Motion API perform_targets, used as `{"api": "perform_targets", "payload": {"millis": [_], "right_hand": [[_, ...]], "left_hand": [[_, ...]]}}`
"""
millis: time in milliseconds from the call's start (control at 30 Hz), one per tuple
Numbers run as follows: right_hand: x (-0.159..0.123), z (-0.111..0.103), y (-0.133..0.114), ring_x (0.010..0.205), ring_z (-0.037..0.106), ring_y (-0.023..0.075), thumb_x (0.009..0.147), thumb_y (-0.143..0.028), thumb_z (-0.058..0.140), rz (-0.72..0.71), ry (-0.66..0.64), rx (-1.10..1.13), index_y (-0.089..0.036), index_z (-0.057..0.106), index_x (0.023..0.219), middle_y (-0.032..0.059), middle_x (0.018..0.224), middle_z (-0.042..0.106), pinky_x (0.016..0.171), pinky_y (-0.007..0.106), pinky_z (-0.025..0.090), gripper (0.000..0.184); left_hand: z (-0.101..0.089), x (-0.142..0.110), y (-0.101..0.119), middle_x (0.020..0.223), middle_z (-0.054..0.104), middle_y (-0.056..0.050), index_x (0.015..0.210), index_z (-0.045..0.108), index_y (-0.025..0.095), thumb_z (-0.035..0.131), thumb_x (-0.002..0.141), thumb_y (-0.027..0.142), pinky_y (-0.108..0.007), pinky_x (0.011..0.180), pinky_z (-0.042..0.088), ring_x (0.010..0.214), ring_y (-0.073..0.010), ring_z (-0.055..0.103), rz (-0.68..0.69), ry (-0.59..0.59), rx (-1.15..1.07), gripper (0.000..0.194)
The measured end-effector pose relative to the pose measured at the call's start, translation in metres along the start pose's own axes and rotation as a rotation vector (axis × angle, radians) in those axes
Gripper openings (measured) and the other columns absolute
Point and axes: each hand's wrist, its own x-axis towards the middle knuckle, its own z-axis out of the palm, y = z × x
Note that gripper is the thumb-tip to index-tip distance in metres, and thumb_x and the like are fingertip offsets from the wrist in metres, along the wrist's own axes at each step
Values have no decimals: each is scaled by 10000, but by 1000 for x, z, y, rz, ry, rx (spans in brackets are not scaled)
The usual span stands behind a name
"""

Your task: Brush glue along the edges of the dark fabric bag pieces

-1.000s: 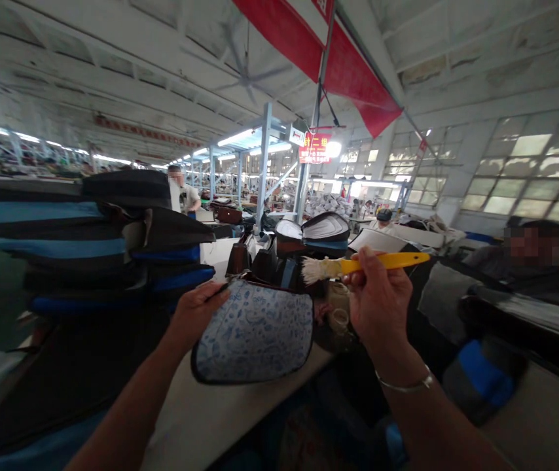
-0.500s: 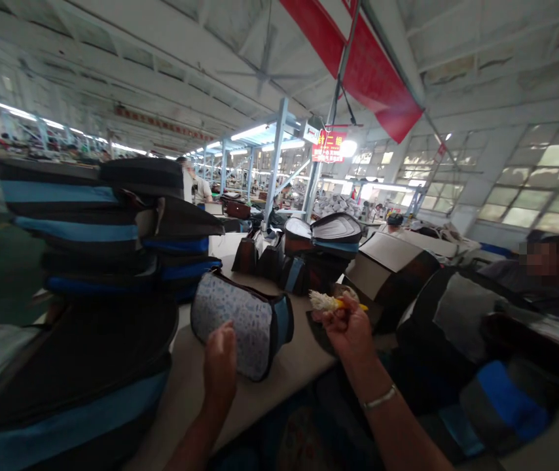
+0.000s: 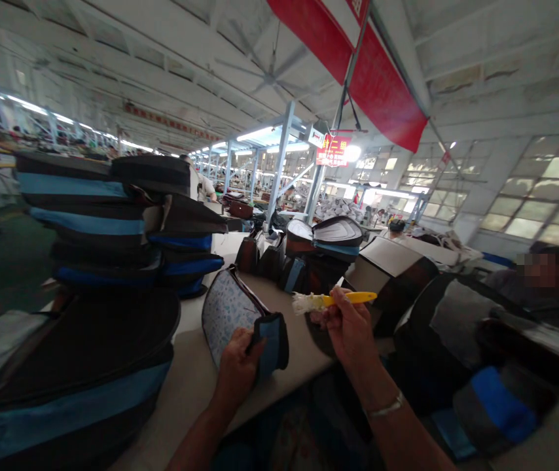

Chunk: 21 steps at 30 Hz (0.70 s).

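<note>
My left hand grips the near edge of a bag piece with a pale blue patterned lining and a dark border with a blue band. The piece stands tilted on the light tabletop. In my right hand is a brush with a yellow handle, pinched between thumb and fingers. Its frayed whitish bristles point left, toward the bag piece but apart from it. Beneath that hand a dark round thing is partly hidden; I cannot make out what it is.
Stacked black and blue bag pieces rise on the left, with a large one in front. More bag parts stand at the table's back. A cardboard-like panel and dark bags are on the right, near another person.
My left hand has moved right and closed on the bag piece's edge, and the piece has turned. The brush has shifted slightly left and now lies nearly level.
</note>
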Motion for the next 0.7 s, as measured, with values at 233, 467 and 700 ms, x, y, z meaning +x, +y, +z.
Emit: {"api": "perform_targets", "payload": {"millis": [233,467,700], "right_hand": [[-21,45,-6,505,485,78,832,-359,724,-217,-497,-513,-178,626,864,-29,658,592,447,187,372,209],[-12,54,-16,653,550,119,873,-311,667,-349,-875,-831,-179,653,803,-2,737,598,610,245,431,150],[-21,57,-27,705,561,135,891,-278,654,-513,-925,-832,-193,650,850,10,785,606,660,273,434,95]], "left_hand": [[-57,-14,33,930,700,-33,853,721,213,602,886,375,-325,871,507,957,-232,630,-79,-166,-110,203],[-65,-18,40,888,657,-35,757,700,208,628,860,401,-339,823,510,887,-232,613,-226,-223,-324,230],[-60,-18,40,989,646,-34,843,707,227,620,881,386,-358,950,469,1034,-243,585,-254,-277,-418,185]]}}
